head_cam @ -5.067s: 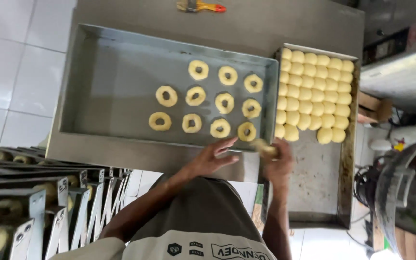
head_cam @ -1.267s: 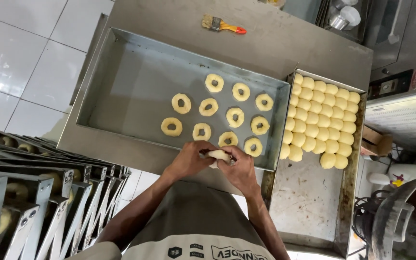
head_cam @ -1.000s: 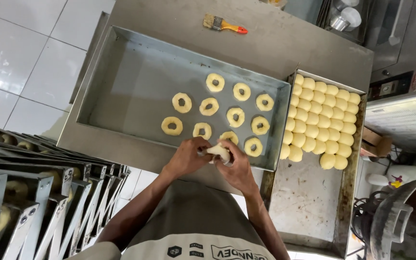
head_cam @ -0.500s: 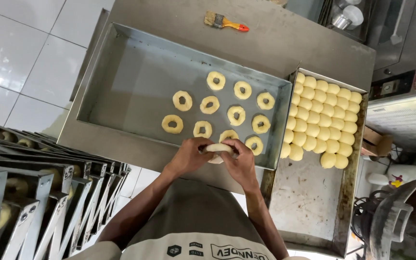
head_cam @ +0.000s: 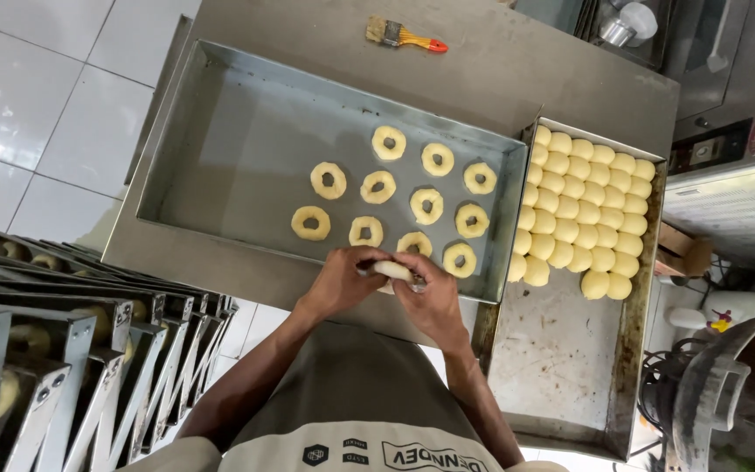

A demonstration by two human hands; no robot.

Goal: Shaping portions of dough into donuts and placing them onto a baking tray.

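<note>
A pale dough piece (head_cam: 392, 271) is gripped between the left hand (head_cam: 340, 281) and right hand (head_cam: 431, 303) at the large tray's (head_cam: 220, 140) 6 o'clock edge, eleven rings (head_cam: 426, 205) being laid and many dough balls (head_cam: 587, 218) left at 3 o'clock.

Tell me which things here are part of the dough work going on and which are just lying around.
In use:
left hand and right hand, both holding a dough piece
dough rings on the big tray
dough balls in the side tray

Lying about:
brush on the counter
rack of trays
</note>
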